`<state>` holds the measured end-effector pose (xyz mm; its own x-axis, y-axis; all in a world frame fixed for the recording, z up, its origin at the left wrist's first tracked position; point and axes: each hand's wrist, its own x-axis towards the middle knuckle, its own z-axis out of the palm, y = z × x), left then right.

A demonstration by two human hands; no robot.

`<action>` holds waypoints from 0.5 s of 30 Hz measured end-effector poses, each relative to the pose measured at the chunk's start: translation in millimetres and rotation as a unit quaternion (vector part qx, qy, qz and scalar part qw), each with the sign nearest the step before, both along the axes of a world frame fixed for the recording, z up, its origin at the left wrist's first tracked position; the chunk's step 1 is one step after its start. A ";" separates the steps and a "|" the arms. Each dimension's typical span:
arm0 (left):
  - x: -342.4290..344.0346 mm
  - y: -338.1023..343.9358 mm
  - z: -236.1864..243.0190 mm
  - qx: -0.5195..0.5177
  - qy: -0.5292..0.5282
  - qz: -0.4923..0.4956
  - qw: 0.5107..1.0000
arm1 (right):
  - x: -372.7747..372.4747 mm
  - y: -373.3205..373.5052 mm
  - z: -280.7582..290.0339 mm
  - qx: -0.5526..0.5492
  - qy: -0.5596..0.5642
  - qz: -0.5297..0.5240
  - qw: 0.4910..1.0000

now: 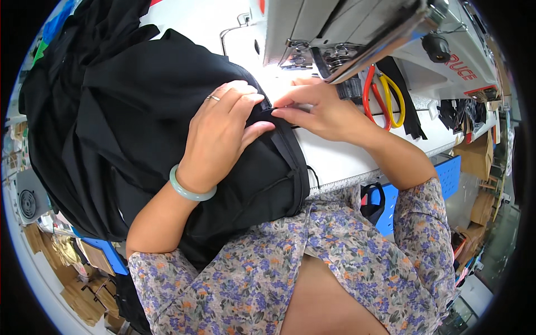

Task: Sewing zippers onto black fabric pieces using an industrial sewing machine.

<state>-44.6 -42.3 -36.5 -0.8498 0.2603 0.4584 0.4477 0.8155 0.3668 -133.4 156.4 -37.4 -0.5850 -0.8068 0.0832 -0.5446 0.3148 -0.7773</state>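
Note:
A large black garment (151,89) lies bunched across the left and middle of the table, its band-like edge (286,146) running beside my hands. My right hand (326,111) pinches that edge between thumb and fingertips, just in front of the sewing machine (385,33). Close on its left, my left hand (219,131) grips a fold of the same cloth, fingers bent and thumb lower down. It wears a ring, and a pale green bangle (190,192) circles the wrist. What lies under the fingertips is hidden.
Scissors with red and yellow handles (395,100) lie right of my right hand, beside a black fabric strip (403,95). A measuring tape (357,180) runs along the white table's near edge. Dark scraps (466,116) sit farther right. The machine head overhangs my right hand.

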 end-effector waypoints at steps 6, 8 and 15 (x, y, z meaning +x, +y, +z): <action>-1.7 -4.5 1.8 0.029 -0.036 -0.044 0.998 | -1.4 -1.1 -0.6 -0.039 0.032 0.007 0.999; -2.5 -5.2 2.0 0.038 -0.041 -0.053 0.997 | -1.3 -1.6 -0.7 -0.036 0.031 0.003 0.999; -2.6 -4.3 3.6 0.022 -0.041 -0.046 0.998 | 2.8 -5.2 3.5 -0.012 0.044 -0.020 0.999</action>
<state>-47.2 -46.7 -32.9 -0.8586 0.3195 0.4009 0.4864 0.7549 0.4400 -130.6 151.1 -33.9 -0.6060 -0.7803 0.1542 -0.5987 0.3198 -0.7343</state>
